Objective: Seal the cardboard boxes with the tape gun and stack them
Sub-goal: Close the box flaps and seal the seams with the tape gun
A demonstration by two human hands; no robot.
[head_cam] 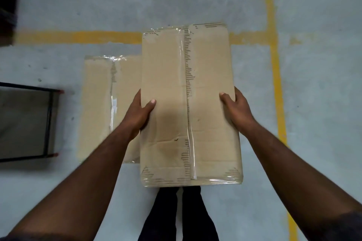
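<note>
Cardboard box [188, 103] — clear tape down its centre seam, both hands [139, 115] gripping its sides.

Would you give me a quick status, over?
Both hands grip taped box, lifted. Second taped box on floor, left. Nothing in the way.

The floor [195, 2] is pale grey concrete marked with yellow painted lines [274, 64], one crossing the upper middle of the frame and one running down the right. A taped cardboard box [98, 103] lies flat on it at centre left. A black metal frame [47, 121] stands at the left edge.
</note>
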